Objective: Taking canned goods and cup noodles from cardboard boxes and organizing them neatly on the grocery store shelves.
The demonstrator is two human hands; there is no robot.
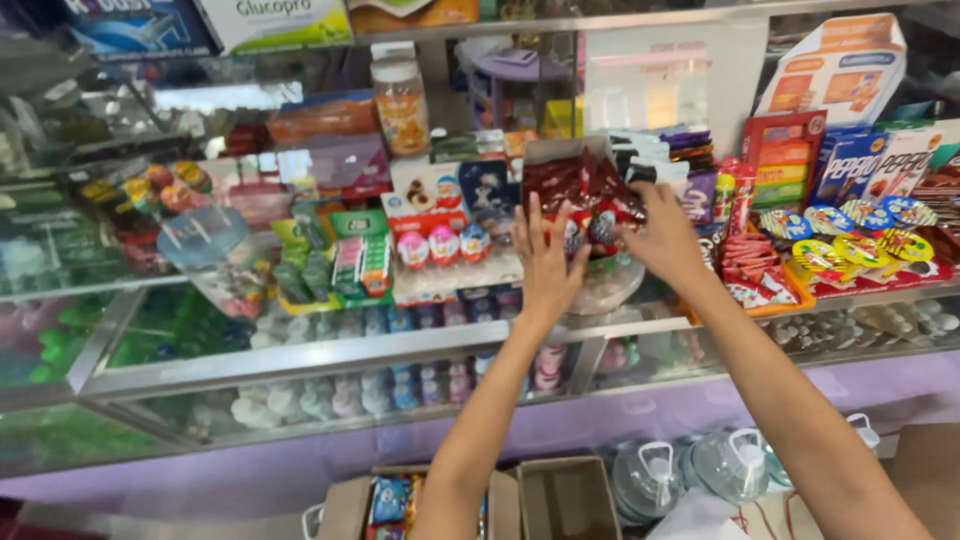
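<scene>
Left hand (545, 262) and right hand (665, 238) raised to dark red snack packets (585, 195) in open display box on glass worktop (330, 352). Left fingers spread flat against packets; right fingers curled, probably pinching packet edge; view blurred. Packets best squared with both palms, pressure kept light; egg-shaped sweets (443, 245) close alongside.

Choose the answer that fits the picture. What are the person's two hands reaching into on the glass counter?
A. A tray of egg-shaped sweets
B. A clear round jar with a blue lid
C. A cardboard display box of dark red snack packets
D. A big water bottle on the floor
C: the left hand and the right hand both rest on the dark red snack packets standing in their open cardboard display box on the glass counter.
</scene>
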